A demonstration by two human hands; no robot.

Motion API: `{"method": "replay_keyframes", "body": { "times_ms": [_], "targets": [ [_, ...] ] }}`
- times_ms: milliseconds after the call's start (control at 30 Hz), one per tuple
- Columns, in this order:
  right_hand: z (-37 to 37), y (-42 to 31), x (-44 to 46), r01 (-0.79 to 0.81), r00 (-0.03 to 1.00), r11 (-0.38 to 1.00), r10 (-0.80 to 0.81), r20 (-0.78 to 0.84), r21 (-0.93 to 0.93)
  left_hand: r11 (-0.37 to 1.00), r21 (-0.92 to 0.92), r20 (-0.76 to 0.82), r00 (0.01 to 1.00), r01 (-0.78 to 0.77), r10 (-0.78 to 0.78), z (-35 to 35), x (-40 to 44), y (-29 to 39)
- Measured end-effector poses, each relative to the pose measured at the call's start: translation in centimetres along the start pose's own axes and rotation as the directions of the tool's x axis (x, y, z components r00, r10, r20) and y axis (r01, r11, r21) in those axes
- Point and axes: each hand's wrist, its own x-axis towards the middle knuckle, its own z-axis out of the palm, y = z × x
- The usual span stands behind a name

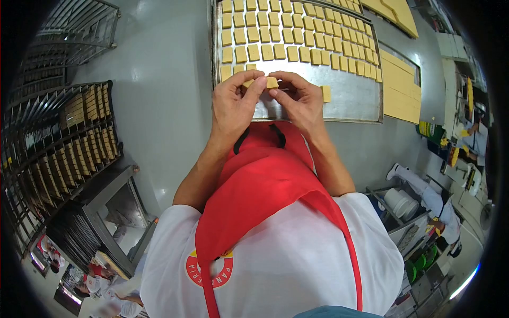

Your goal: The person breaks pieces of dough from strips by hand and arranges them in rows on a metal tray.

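Note:
My left hand (234, 100) and my right hand (303, 102) meet over the near part of a metal tray (352, 103). Their fingers are closed on pale yellow dough (272, 82), pinched by thumbs and fingertips. Whether this is one strip or two separate pieces I cannot tell, as the left thumb covers the middle. Rows of small rectangular dough pieces (279, 51) lie beyond my hands on the tray. A single piece (326, 94) sits just right of my right hand's knuckles. In the nearest row, a few pieces (226, 72) show left of my fingers.
Flat yellow dough sheets (402, 87) lie right of the tray, with another slab (395, 16) farther back. Racks with loaded trays (87, 153) stand at the left. Co-workers (432, 199) are at the right, near white buckets (401, 203); others appear at lower left.

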Motion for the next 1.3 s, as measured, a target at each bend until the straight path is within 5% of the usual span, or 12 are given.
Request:
{"method": "replay_keyframes", "body": {
  "times_ms": [67, 167, 233, 467, 533, 567, 600, 633, 700, 733, 1300],
  "targets": [
    [0.2, 0.1, -0.1, 0.052, 0.999, 0.996, -0.051, -0.018, 0.073, 0.995, 0.095, 0.007, 0.999, 0.038, -0.039, -0.1, 0.0, 0.4],
    [0.3, 0.0, -0.2, 0.125, 0.992, 0.979, -0.119, -0.046, 0.160, 0.981, 0.147, 0.032, 0.992, -0.126, 0.123, 0.0, 0.2, 0.3],
    [0.2, 0.0, -0.2, 0.145, 0.989, 0.974, -0.138, -0.052, 0.176, 0.999, -0.005, 0.091, 0.995, -0.039, 0.039, 0.1, 0.3, -0.1],
    [0.2, 0.0, 0.2, 0.145, 0.988, 0.964, -0.129, -0.082, 0.223, 0.996, 0.010, 0.074, 0.994, 0.084, -0.085, -0.2, 0.6, -0.9],
    [0.1, -0.3, 0.4, 0.196, 0.977, 0.951, -0.169, -0.128, 0.241, 0.934, 0.253, 0.004, 0.966, -0.250, 0.258, 0.0, 0.6, -0.9],
    [-0.2, -0.5, 0.5, 0.204, 0.965, 0.979, -0.206, -0.162, -0.030, 0.935, 0.253, 0.004, 0.966, -0.250, 0.257, 0.2, 0.6, -0.9],
    [-0.6, -0.7, 0.5, 0.189, 0.950, 0.935, -0.251, -0.184, -0.299, 0.818, 0.430, 0.002, 0.906, -0.382, 0.423, 0.4, 0.5, -1.0],
    [-0.9, -0.7, 0.5, 0.189, 0.950, 0.935, -0.250, -0.184, -0.299, 0.651, 0.590, 0.032, 0.819, -0.479, 0.573, 0.6, 0.4, -1.1],
    [-1.6, -0.7, 0.7, 0.304, 0.913, 0.637, -0.407, 0.026, -0.708, 0.549, 0.698, 0.111, 0.826, -0.460, 0.552, 1.1, 0.2, -1.5],
    [-2.0, -0.4, 0.8, 0.351, 0.908, 0.606, -0.408, 0.099, -0.714, 0.430, 0.788, 0.185, 0.835, -0.441, 0.518, 1.3, 0.1, -1.7],
    [-1.1, 1.1, 2.4, 0.376, 0.870, 0.542, -0.487, 0.084, -0.752, 0.386, 0.840, 0.146, 0.845, -0.380, 0.514, 1.7, 1.0, -2.3]
  ]
}}
